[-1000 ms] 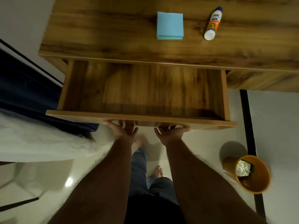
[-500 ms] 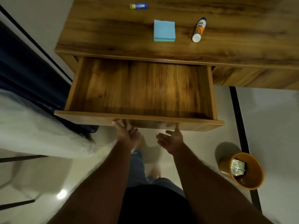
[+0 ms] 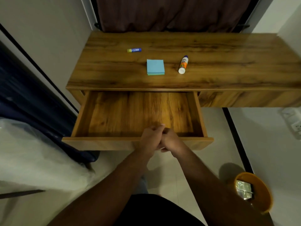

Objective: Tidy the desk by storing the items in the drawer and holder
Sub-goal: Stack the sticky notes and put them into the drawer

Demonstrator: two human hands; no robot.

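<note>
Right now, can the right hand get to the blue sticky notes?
Probably yes. The right hand holds nothing, and only the open drawer lies between it and the notes.

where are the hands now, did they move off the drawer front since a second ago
Yes. The left hand and right hand have left the underside of the drawer front and risen above its front edge, pressed together.

A brown wood-grain finish with a slight sheen is being shown by the desk (image 3: 211,46) and the drawer (image 3: 130,115). Matt blue paper is being presented by the sticky-note pad (image 3: 155,66); smooth plastic by the glue bottle (image 3: 183,64).
</note>
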